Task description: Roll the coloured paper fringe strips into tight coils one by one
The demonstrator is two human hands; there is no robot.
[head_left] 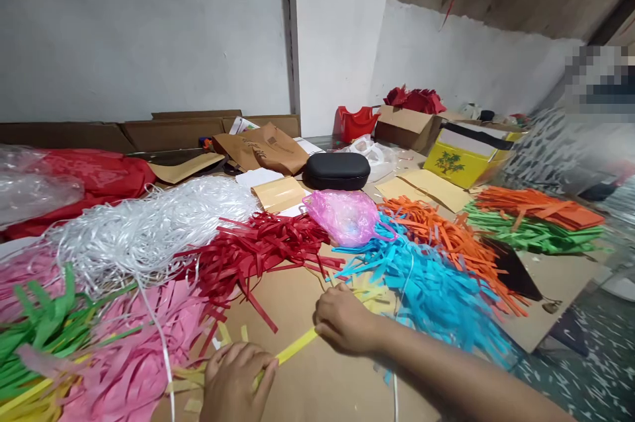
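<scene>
My left hand (239, 382) and my right hand (344, 321) both pinch a thin yellow paper strip (296, 348), which runs taut-looking between them above a brown cardboard sheet (307, 382). Next to my right hand lies a heap of blue paper strips (426, 296), with orange strips (436, 243) behind it. Close to my left hand are pink paper strips (133, 356), with green strips (42, 333) further left. Red strips (253, 253) and white plastic ribbon (149, 227) lie beyond.
A pink plastic bag (342, 217) and a black glasses case (336, 170) sit mid-table. Further back stand a yellow printed box (466, 161), an open cardboard box (404, 127) and red plastic (357, 123). More orange and green strips (533, 220) lie right, before a white wall (149, 32).
</scene>
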